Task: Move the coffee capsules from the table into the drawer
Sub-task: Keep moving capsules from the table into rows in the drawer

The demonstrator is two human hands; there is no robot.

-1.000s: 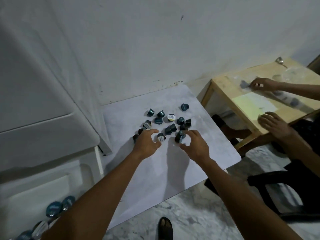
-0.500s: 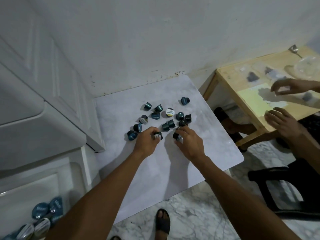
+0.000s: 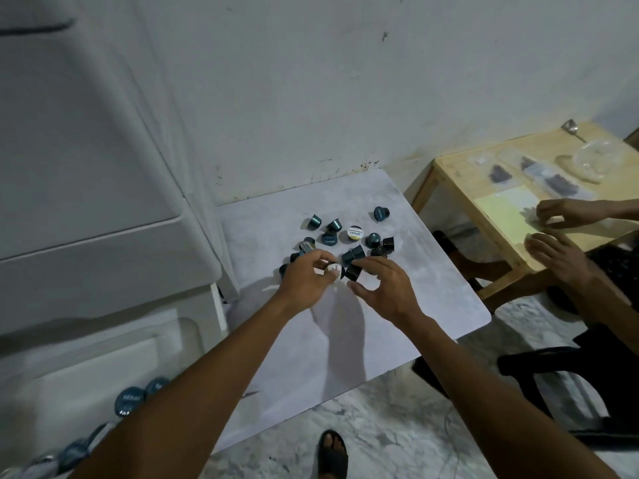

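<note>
A: The left hand (image 3: 304,281) is pinching a white-lidded capsule (image 3: 334,270) at the near edge of the capsule pile (image 3: 345,236) on the white table (image 3: 432,305); the right hand (image 3: 383,288) is curling round a dark capsule (image 3: 353,271) just beside it.

B: Best to be closing the fingers under each rim before swinging toward the drawer (image 3: 69,392), left of the pile, where capsules are already lying.

A: Compared with half a second back, both capsules are coming up off the tabletop.
</note>
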